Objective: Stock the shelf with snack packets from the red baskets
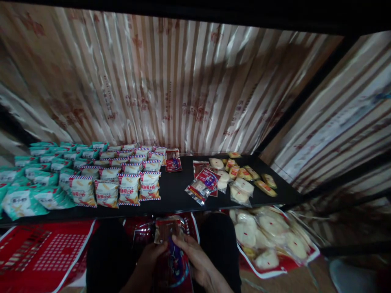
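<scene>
Between my knees, a dark red snack packet (173, 264) with a purple-blue print is held in both hands. My left hand (150, 257) grips its left edge with the thumb on top. On the other side my right hand (195, 254) grips it, thumb pressed on the upper part. Whether more packets lie beneath it, I cannot tell. On the black shelf (171, 191) ahead lies a loose pile of similar red packets (205, 183). One more red packet (173, 160) leans at the end of the rows of white snack bags (149, 186).
Teal bags (23, 201) fill the shelf's left end. Round pale packaged items (241, 190) and small yellow packets (265, 188) lie at its right. Below stand a red basket (61, 248) and a red-lined container of round pale packages (269, 228). A dark post (308, 93) rises at right.
</scene>
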A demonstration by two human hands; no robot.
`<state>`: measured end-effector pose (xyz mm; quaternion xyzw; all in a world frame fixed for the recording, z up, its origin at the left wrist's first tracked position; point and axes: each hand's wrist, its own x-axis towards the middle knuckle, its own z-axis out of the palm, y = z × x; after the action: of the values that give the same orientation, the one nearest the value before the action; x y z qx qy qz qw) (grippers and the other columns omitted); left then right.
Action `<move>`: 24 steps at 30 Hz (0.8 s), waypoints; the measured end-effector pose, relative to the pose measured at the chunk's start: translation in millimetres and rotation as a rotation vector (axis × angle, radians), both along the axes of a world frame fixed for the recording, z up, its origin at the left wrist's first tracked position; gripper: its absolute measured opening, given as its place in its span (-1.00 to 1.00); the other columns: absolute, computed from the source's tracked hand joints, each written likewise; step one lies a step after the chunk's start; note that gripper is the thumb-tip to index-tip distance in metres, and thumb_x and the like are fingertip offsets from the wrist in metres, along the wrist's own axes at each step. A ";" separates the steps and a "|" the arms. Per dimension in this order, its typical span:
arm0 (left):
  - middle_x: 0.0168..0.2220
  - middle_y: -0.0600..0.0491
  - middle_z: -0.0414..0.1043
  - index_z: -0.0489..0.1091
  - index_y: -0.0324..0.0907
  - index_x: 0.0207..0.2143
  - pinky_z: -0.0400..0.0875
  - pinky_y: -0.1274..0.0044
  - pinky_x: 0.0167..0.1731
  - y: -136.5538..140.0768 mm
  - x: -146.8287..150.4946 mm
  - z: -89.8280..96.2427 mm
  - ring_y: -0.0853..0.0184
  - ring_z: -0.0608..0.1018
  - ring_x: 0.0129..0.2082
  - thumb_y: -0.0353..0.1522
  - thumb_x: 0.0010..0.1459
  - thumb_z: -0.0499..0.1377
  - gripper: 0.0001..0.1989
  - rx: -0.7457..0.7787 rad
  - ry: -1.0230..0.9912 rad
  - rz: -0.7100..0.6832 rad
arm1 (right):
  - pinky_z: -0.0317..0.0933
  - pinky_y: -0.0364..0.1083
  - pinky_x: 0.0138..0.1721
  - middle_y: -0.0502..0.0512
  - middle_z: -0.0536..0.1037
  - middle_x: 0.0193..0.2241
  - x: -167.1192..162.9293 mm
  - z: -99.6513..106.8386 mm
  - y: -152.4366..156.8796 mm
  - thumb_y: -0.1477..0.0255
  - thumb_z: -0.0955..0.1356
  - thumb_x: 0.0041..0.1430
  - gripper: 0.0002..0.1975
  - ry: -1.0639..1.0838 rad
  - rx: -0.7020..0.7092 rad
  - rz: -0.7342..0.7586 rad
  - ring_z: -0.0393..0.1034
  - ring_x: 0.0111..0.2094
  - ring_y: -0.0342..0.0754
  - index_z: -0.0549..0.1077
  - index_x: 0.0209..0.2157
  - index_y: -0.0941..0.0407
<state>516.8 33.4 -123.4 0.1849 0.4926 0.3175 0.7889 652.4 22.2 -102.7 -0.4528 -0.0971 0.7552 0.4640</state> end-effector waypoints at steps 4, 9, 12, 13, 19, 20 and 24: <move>-0.55 -0.05 0.53 0.51 -0.30 -0.46 0.41 0.45 -0.44 15.5 9.9 8.8 0.23 0.55 -0.55 -0.10 -0.33 0.40 -0.54 0.058 0.060 0.031 | 0.33 -0.02 -0.17 0.12 0.61 -0.45 9.2 6.5 10.5 0.34 0.57 -0.30 -0.48 -0.013 0.060 0.017 0.53 -0.37 0.03 0.49 -0.24 0.23; -0.56 -0.02 0.53 0.52 -0.29 -0.52 0.40 0.49 -0.41 38.5 27.1 19.1 0.26 0.54 -0.52 -0.13 -0.34 0.39 -0.60 0.155 0.117 0.097 | 0.32 0.00 -0.17 0.15 0.61 -0.42 25.0 9.7 29.7 0.32 0.55 -0.22 -0.52 -0.052 0.101 0.025 0.53 -0.34 0.05 0.50 -0.23 0.23; -0.57 0.01 0.52 0.50 -0.27 -0.55 0.39 0.50 -0.42 52.9 37.3 23.2 0.27 0.53 -0.53 -0.14 -0.33 0.38 -0.62 0.186 0.148 0.116 | 0.34 -0.01 -0.20 0.14 0.61 -0.44 32.0 12.3 45.2 0.28 0.55 -0.24 -0.52 -0.052 0.105 0.022 0.53 -0.36 0.04 0.50 -0.25 0.22; -0.57 0.01 0.52 0.49 -0.27 -0.55 0.39 0.50 -0.43 58.0 40.4 23.8 0.27 0.53 -0.53 -0.14 -0.32 0.37 -0.63 0.194 0.157 0.117 | 0.34 -0.01 -0.20 0.13 0.61 -0.45 34.0 13.8 50.7 0.27 0.56 -0.25 -0.51 -0.047 0.098 0.013 0.53 -0.36 0.04 0.50 -0.25 0.22; -0.60 0.02 0.48 0.46 -0.29 -0.54 0.35 0.51 -0.51 93.8 55.5 22.7 0.28 0.51 -0.57 -0.16 -0.27 0.33 -0.65 0.216 0.200 0.095 | 0.36 -0.01 -0.25 0.08 0.59 -0.54 47.1 21.4 86.8 0.30 0.56 -0.26 -0.57 -0.075 0.035 -0.051 0.53 -0.41 0.04 0.48 -0.33 0.20; -0.59 0.02 0.48 0.46 -0.29 -0.53 0.34 0.51 -0.52 100.0 57.8 22.9 0.28 0.52 -0.57 -0.17 -0.25 0.32 -0.66 0.214 0.208 0.087 | 0.37 -0.01 -0.26 0.08 0.59 -0.54 49.7 21.3 93.6 0.32 0.56 -0.26 -0.58 -0.077 0.044 -0.049 0.53 -0.42 0.04 0.48 -0.34 0.20; -0.59 0.03 0.47 0.44 -0.28 -0.51 0.33 0.52 -0.54 123.4 67.6 26.3 0.30 0.51 -0.58 -0.20 -0.19 0.29 -0.70 0.242 0.207 0.101 | 0.38 -0.01 -0.28 0.06 0.59 -0.55 59.8 17.8 123.3 0.39 0.55 -0.24 -0.61 -0.090 0.081 -0.046 0.54 -0.43 0.03 0.47 -0.31 0.19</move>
<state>584.4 156.8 -97.1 0.2855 0.5381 0.3931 0.6888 712.2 145.5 -84.9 -0.4692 -0.1378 0.7186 0.4944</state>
